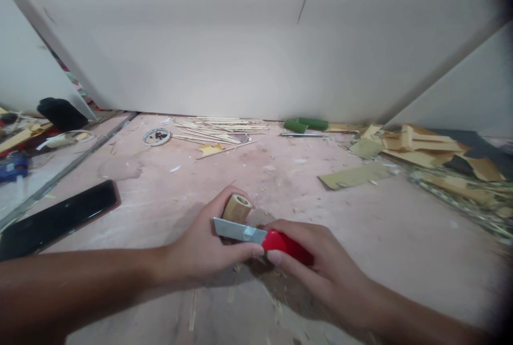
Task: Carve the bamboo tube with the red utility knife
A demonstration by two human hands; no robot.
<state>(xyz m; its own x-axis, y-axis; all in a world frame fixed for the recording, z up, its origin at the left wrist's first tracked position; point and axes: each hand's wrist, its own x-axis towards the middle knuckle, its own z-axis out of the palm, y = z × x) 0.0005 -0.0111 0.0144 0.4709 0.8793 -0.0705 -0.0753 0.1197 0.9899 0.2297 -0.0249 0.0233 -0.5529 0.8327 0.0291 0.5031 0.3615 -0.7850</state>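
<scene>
While the left hand (204,243) steadies bamboo (236,209) — right hand (324,259) grips knife (244,232).

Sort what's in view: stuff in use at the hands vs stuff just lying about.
In use:
- hollow piece, in left hand
- knife, in right hand, blade across near the piece

Apparently just lying about:
- phone
- dish of dark bits
- thin sticks
- green pieces
- metal rod
- scraps at right
</scene>
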